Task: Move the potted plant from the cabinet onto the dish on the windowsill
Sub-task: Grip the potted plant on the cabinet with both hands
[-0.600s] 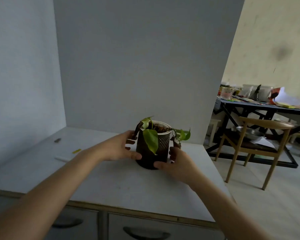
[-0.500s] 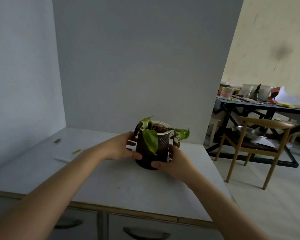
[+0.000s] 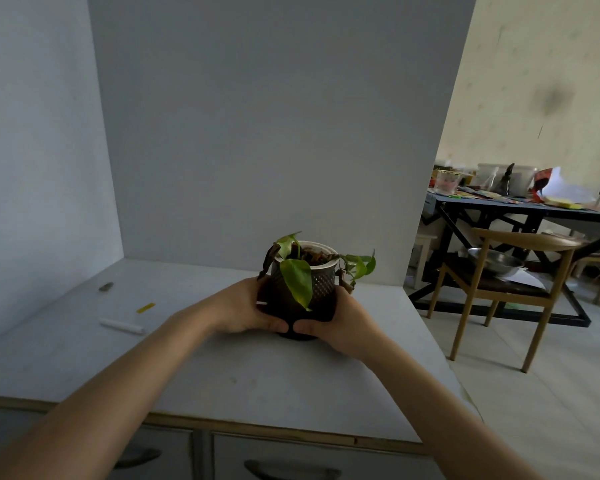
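Note:
A small potted plant (image 3: 321,284) in a dark, dimpled pot with a white rim and a few green leaves stands on the white cabinet top (image 3: 222,372), right of the middle. My left hand (image 3: 243,306) wraps its left side and my right hand (image 3: 340,320) wraps its right side, thumbs nearly meeting at the front. The pot's base still touches the cabinet top. No windowsill or dish is in view.
A white pen (image 3: 121,325), a yellow strip (image 3: 145,307) and a small dark piece (image 3: 105,286) lie at the left of the top. Grey walls close the back and left. A wooden chair (image 3: 499,289) and a cluttered dark table (image 3: 534,209) stand to the right.
Both hands have closed tighter around the pot, the thumbs coming together at its front. The pot stays in the same spot.

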Tool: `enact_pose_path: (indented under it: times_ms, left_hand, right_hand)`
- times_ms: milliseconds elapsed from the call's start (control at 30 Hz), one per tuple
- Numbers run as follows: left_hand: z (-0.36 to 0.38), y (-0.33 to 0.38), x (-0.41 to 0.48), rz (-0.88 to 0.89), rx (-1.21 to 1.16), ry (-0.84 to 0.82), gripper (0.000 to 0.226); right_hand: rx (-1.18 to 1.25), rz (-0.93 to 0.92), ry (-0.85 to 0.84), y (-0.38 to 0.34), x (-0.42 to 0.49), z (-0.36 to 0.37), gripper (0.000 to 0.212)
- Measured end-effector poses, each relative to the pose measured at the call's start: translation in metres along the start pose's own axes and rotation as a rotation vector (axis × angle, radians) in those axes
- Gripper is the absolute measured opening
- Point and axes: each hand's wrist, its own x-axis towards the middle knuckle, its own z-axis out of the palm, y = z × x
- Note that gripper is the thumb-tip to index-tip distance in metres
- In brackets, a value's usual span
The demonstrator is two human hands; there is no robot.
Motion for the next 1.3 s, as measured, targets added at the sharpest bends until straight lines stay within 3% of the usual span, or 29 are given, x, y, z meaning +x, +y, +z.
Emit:
enact_pose_path:
  times_ms: [433,700,867,1033,1300]
  left_hand:
    - [-0.018,0.023,-0.006,0.024,0.005,0.11,0.068]
    - [-0.054,0.066,-0.008,0.025,-0.132,0.186,0.068]
    - [-0.106,0.113,0.001,0.035,-0.116,0.202,0.069]
    - [-0.173,0.174,0.009,0.025,-0.092,0.205,0.068]
    - [-0.285,0.302,0.021,0.068,-0.112,0.217,0.066]
  right_hand:
    - [0.133,-0.065,0.03,-0.018,-0.002,-0.012,0.109]
    - [0.206,-0.148,0.047,-0.059,0.004,-0.051,0.09]
    - [0.213,-0.159,0.034,-0.115,0.018,-0.097,0.098]
    - [0.204,-0.168,0.028,-0.188,0.03,-0.15,0.089]
    - [0.203,-0.24,0.058,-0.314,0.046,-0.265,0.107]
